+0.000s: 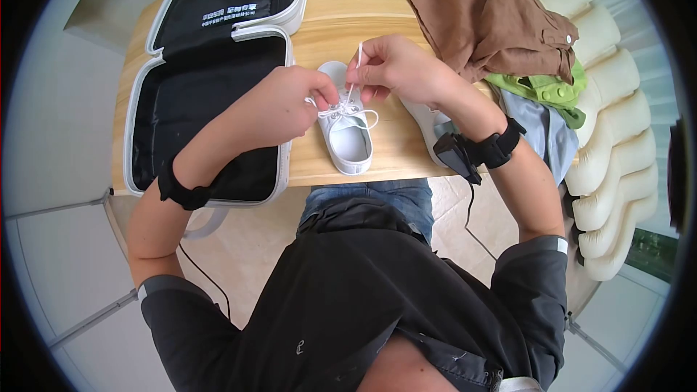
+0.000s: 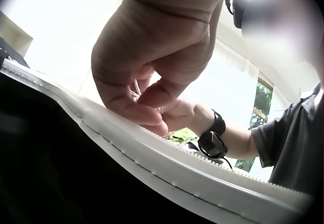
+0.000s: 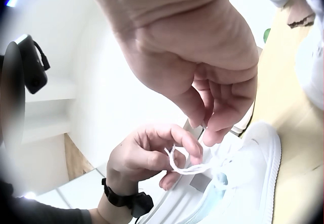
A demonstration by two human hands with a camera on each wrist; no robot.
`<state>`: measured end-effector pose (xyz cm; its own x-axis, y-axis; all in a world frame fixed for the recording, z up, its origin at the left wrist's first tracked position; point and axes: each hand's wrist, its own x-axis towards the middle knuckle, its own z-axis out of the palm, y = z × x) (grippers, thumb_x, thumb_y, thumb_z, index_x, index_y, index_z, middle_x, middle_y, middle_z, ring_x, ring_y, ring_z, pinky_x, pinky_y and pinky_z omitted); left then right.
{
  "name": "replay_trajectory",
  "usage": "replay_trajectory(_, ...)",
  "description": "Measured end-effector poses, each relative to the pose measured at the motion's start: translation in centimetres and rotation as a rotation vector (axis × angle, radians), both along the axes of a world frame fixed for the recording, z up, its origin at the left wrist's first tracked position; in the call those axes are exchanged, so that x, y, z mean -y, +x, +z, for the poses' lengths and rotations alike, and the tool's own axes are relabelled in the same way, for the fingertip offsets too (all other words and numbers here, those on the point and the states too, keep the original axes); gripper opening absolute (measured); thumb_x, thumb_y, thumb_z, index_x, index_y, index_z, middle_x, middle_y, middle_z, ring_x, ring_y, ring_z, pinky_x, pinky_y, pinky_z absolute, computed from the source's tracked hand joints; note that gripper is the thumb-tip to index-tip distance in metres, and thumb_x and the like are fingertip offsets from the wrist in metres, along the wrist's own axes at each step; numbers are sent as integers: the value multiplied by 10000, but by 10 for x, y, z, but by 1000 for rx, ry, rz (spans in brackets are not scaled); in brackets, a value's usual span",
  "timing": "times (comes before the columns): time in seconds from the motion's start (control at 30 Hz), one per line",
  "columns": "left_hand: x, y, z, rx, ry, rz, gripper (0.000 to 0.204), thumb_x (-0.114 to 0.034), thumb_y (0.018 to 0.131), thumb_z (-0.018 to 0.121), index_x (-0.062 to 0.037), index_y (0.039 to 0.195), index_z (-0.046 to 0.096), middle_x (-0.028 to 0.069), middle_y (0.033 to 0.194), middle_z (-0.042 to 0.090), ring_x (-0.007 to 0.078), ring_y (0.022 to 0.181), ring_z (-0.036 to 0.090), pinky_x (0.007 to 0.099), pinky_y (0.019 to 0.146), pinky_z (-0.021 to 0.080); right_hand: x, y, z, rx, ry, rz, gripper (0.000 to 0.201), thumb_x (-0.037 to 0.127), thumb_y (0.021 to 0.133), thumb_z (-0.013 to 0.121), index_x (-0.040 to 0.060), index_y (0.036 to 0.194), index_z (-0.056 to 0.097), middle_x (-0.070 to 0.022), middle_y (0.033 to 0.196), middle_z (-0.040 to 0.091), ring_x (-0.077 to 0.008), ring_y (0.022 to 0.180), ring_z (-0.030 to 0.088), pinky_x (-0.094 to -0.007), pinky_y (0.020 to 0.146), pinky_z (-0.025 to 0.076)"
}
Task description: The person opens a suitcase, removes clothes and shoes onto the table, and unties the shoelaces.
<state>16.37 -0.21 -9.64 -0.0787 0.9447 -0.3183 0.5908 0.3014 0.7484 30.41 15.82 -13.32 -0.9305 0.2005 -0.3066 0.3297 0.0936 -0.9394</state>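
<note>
A white sneaker (image 1: pixel 354 166) stands on the wooden table, its heel toward the person. Its white shoelace (image 3: pixel 190 172) is crossed and looped over the tongue. My left hand (image 1: pixel 282 105), beside the suitcase edge, pinches a loop of the lace between thumb and forefinger. From the other side, my right hand (image 1: pixel 401 69) holds a lace strand up above the toe, pinched in the fingertips. In the right wrist view, both hands meet close over the laces, and the right fingers hide part of the knot. A second white shoe (image 1: pixel 421 117) lies partly under the right forearm.
An open suitcase (image 1: pixel 287 58) with black lining and white rim takes up the table's left side. Brown clothing (image 1: pixel 486 25) is piled at the right over a green garment (image 1: pixel 541 88) and grey-blue cloth (image 1: pixel 541 134). A cream padded seat (image 1: pixel 613 131) borders the table's right side.
</note>
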Motion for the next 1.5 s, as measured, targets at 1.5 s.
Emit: replay_trajectory(1.5,-12,18,-12,-483,42,-177,142,-107,792,626,35,799,623,161,648,598,270,560,582,338,559,460,-35,-34,1,177,274,21,162,146,899,569,4,830,606,-75,714,664,-115,580,624,-240,516,489)
